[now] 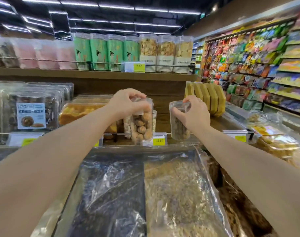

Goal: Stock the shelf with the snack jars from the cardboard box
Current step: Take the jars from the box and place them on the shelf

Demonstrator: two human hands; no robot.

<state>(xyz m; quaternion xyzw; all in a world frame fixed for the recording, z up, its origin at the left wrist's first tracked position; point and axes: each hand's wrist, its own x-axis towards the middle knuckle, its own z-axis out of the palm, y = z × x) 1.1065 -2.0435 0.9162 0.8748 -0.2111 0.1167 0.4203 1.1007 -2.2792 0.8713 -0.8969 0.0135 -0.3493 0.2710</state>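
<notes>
My left hand (127,102) grips the lid of a clear snack jar (143,126) filled with round light-brown snacks, held upright over the middle shelf's front rail (111,134). My right hand (194,113) holds a second clear jar (178,127) of darker snacks by its top, a little to the right and above the same rail. Another jar (127,124) stands on the wooden middle shelf (164,117) just behind the left one. The cardboard box is out of view.
Clear boxed pastries (34,113) and orange packs (79,113) fill the shelf's left. Yellow boxes (207,98) lean at its right end. Yellow price tags (158,140) hang on the rail. Plastic-covered bulk bins (145,194) lie below my arms. Tall jars (164,53) line the top shelf.
</notes>
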